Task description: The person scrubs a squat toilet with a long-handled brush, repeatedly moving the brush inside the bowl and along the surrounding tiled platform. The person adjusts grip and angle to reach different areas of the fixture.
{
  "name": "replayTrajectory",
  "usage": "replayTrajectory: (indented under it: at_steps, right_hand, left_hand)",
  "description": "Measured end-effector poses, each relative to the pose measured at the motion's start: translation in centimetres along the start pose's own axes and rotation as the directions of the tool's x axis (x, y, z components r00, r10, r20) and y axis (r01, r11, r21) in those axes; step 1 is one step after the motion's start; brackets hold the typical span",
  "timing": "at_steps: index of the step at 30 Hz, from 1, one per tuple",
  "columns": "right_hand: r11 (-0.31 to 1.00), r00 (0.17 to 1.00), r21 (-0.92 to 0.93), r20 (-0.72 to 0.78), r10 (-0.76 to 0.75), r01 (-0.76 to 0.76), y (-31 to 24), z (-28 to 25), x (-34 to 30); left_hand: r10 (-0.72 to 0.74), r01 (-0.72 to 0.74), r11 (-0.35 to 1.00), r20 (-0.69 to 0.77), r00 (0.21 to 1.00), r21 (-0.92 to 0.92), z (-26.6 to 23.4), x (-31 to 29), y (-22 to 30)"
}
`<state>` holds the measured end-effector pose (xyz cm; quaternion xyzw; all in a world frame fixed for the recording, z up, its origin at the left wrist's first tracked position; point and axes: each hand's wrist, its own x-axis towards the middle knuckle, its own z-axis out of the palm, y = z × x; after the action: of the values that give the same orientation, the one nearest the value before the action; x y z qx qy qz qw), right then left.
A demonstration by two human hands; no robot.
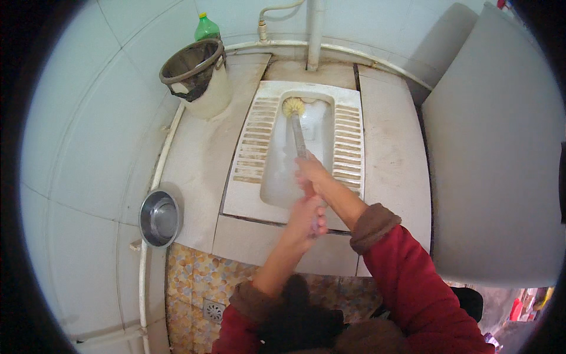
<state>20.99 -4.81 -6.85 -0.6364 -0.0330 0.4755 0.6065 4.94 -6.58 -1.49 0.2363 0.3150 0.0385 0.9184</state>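
Both of my hands are wrapped round the handle of a toilet brush (299, 135). My right hand (312, 173) grips it farther along toward the head, and my left hand (305, 219) closes on the end nearer to me; both look slightly blurred. The brush's round yellowish bristles (293, 107) rest inside the far left part of the bowl of a white squat toilet (242, 199). Brownish stains mark the ribbed footrests on either side of the bowl.
A bin (213, 97) with a black liner stands at the far left, a green bottle (206, 27) behind it. A metal basin (160, 218) sits by the left wall. A large grey panel (489, 159) rises at the right. Below the step lies patterned floor with a drain (213, 311).
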Motion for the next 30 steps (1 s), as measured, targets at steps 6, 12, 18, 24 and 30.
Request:
replayTrajectory:
  at_steps: [6,12,18,24,30]
  right_hand:
    - [0.991,0.989,0.134,-0.145,0.001,0.019,0.7,-4.4,-6.6]
    - [0.991,0.986,0.132,-0.166,0.0,0.022,2.3,-3.3,-9.1]
    - [0.994,0.993,0.108,-0.12,0.015,-0.002,2.2,-4.9,-9.2]
    - [0.995,0.992,0.072,-0.111,-0.067,0.075,2.7,-5.1,-7.8]
    - [0.996,0.995,-0.017,-0.045,-0.092,0.091,1.1,-2.3,-6.5]
  left_hand:
    - [-0.143,0.07,0.884,0.124,0.982,0.462,1.3,-0.3,-3.8]
    - [-0.185,0.156,0.9,0.033,0.982,0.408,0.5,-2.9,-4.5]
    - [-0.146,0.148,0.872,-0.042,0.988,0.467,2.2,-2.9,-5.8]
    - [-0.051,0.062,0.915,-0.039,0.998,0.399,1.4,-1.4,-6.9]
    - [0.042,-0.03,0.936,-0.028,0.999,0.35,0.6,-1.3,-5.5]
